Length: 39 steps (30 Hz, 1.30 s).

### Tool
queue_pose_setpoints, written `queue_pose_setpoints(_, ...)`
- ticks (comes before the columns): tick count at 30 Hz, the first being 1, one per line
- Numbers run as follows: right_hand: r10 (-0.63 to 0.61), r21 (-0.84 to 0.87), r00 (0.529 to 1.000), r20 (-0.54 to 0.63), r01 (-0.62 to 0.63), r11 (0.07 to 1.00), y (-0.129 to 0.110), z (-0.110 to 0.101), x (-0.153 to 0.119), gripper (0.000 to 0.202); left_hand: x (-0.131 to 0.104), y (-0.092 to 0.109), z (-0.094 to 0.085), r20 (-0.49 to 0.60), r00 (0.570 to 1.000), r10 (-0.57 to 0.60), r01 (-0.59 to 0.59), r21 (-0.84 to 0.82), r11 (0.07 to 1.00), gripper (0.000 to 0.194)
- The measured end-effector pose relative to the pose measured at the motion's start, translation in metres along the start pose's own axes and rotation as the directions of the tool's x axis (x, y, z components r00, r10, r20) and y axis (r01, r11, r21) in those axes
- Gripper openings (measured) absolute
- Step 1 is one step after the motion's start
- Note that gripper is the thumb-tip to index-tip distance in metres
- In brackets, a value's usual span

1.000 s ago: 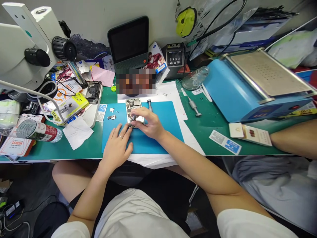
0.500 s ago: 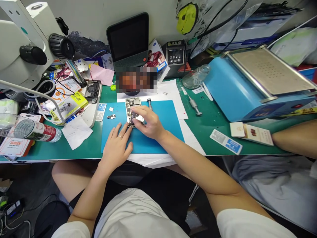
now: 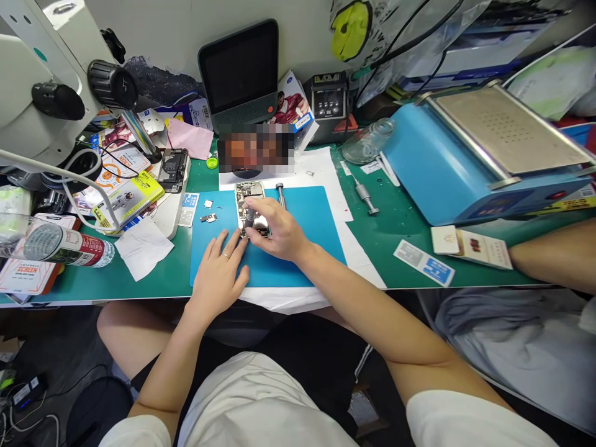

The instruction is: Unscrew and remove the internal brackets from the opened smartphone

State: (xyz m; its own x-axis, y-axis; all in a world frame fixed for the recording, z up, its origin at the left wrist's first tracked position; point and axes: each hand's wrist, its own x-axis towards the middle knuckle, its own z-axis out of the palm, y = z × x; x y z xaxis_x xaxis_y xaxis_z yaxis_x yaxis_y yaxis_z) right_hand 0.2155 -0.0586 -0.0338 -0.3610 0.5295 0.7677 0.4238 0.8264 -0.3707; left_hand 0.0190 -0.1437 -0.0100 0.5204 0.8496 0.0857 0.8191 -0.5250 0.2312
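Note:
An opened phone [image 3: 251, 192] with bare inner parts lies on a blue mat [image 3: 302, 217]. My right hand [image 3: 277, 230] pinches a small grey screwdriver [image 3: 249, 217], held upright over the phone's lower half. Flat on the mat, my left hand [image 3: 220, 267] has its fingers spread, with the fingertips at the phone's lower left corner; a ring is on one finger. Small loose parts [image 3: 209, 217] lie left of the phone. Behind my right hand rests another screwdriver [image 3: 280, 195] on the mat.
To the left are a microscope [image 3: 60, 99], a bottle [image 3: 69, 245] and a second opened phone [image 3: 174, 170]. A blue heating machine [image 3: 433, 174], a glass jar [image 3: 367, 141] and a third screwdriver [image 3: 365, 197] are on the right. Another person's arm [image 3: 554, 257] reaches in at the right edge.
The screwdriver in my right hand looks slightly more tilted over the phone. My left hand has stayed in place, and the whole view has shifted a little.

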Motion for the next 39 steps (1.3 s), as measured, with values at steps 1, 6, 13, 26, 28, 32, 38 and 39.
queue_pose_setpoints(1, -0.002, -0.007, 1.0, 0.004, 0.002, 1.0, 0.0, 0.0005, 0.0001, 0.068, 0.0, -0.0001, 0.0001, 0.001, 1.0, 0.001, -0.001, 0.003, 1.0, 0.055)
queue_pose_setpoints(6, -0.007, -0.021, 1.0, -0.004, 0.007, 1.0, -0.0012, 0.0015, 0.0005, 0.069, 0.0, -0.0004, 0.0002, 0.003, 1.0, 0.002, -0.002, 0.004, 1.0, 0.057)
queue_pose_setpoints(13, -0.008, -0.009, 1.0, 0.002, 0.008, 1.0, -0.002, 0.0003, -0.0002, 0.069, -0.0002, -0.0006, 0.0013, -0.005, 1.0, 0.006, -0.006, 0.003, 1.0, 0.057)
queue_pose_setpoints(26, -0.01, 0.008, 1.0, -0.022, 0.01, 1.0, -0.0042, -0.0002, 0.0009, 0.074, -0.0002, -0.0005, 0.0018, -0.009, 1.0, 0.006, -0.006, 0.004, 1.0, 0.056)
queue_pose_setpoints(28, -0.014, 0.02, 1.0, -0.021, 0.014, 1.0, -0.0045, -0.0003, 0.0012, 0.075, -0.0002, -0.0005, 0.0017, -0.007, 1.0, 0.008, -0.008, 0.007, 1.0, 0.056)
queue_pose_setpoints(32, -0.016, 0.02, 0.999, -0.031, 0.016, 1.0, -0.004, 0.0001, 0.0009, 0.073, 0.0, 0.0001, 0.0016, -0.007, 1.0, 0.005, -0.005, 0.012, 1.0, 0.057)
queue_pose_setpoints(38, 0.045, 0.056, 0.999, -0.026, -0.043, 0.997, -0.0063, -0.0028, -0.0008, 0.072, -0.0001, 0.0015, 0.0013, -0.009, 1.0, 0.003, -0.003, 0.002, 1.0, 0.056)
queue_pose_setpoints(39, 0.05, 0.063, 0.998, -0.028, -0.048, 0.997, -0.0067, -0.0033, -0.001, 0.071, -0.0002, 0.0016, 0.0013, -0.009, 1.0, 0.003, -0.003, -0.003, 1.0, 0.057)
